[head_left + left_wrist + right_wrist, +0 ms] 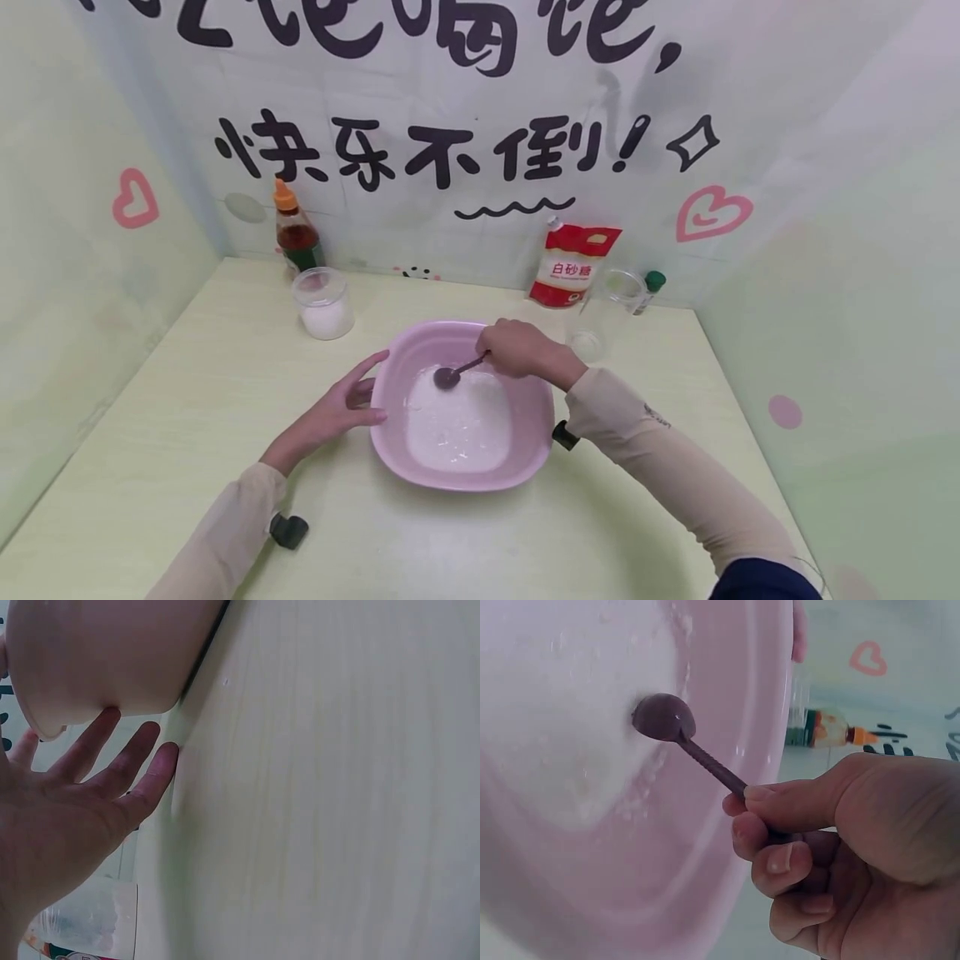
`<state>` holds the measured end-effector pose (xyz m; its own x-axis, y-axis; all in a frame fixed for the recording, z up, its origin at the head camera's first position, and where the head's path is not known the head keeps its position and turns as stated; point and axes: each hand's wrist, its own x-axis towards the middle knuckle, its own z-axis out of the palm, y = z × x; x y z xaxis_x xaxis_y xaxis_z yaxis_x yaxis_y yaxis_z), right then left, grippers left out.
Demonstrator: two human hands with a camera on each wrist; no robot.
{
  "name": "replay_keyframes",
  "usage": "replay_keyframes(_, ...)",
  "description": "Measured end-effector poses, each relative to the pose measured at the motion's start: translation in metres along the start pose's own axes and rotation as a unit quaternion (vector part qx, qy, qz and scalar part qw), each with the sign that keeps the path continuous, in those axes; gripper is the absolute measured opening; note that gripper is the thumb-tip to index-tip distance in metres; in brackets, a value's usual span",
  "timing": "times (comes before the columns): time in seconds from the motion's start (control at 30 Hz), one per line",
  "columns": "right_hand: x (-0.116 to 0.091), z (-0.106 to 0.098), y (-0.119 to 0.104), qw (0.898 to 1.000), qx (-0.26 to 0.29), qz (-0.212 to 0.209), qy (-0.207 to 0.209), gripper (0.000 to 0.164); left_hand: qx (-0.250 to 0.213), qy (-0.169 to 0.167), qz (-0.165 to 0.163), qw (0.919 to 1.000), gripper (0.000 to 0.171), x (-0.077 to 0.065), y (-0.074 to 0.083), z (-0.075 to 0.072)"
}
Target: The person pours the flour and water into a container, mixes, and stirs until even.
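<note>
A pink plastic basin [536,450] stands on the table with white, wet-looking contents [457,425] in its bottom. My right hand [517,346] reaches over the basin's far right rim and grips the handle of a dark brown measuring spoon [664,718]. In the right wrist view thumb and fingers close round the handle, and the spoon's rounded bowl dips at the edge of the white contents. At the basin's left side is my left hand [341,412], its fairly straight fingers spread. Its fingertips [111,714] touch the basin's outer wall and rim.
Behind the basin on the left are a clear jar [324,308] of white powder and an orange-capped sauce bottle [298,237]. At the back right stand a red sugar pouch [570,267], a clear container [600,321] and a green-capped bottle [652,283]. Walls enclose the table [150,417].
</note>
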<state>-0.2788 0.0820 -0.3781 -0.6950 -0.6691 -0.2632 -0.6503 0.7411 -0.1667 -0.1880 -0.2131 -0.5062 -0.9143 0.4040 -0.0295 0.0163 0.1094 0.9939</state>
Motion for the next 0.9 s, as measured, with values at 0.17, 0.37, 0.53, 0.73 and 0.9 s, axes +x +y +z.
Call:
replay_keyframes(0.17,0.001,0.009,-0.015,0.997,-0.003,-0.074,-0.021,0.015,-0.001,-0.004,-0.001,1.0000,0.092,0.001,0.000,0.001)
replay_keyframes(0.37,-0.012,0.014,-0.024,0.993,0.002,-0.108,-0.049,0.015,0.004,-0.001,-0.004,1.0000,0.093,0.000,0.002,0.001)
replay_keyframes(0.53,-0.027,0.007,-0.015,0.993,-0.004,-0.082,-0.083,0.015,0.009,0.003,-0.006,0.9999,0.092,0.000,0.002,0.001)
replay_keyframes(0.73,-0.032,-0.006,0.011,0.997,0.006,0.026,-0.079,0.014,0.011,0.006,-0.007,0.9999,0.092,-0.001,0.002,0.000)
replay_keyframes(0.9,-0.024,-0.009,0.023,0.997,0.023,0.052,-0.052,0.015,0.008,0.003,-0.006,0.9999,0.092,0.000,0.001,0.000)
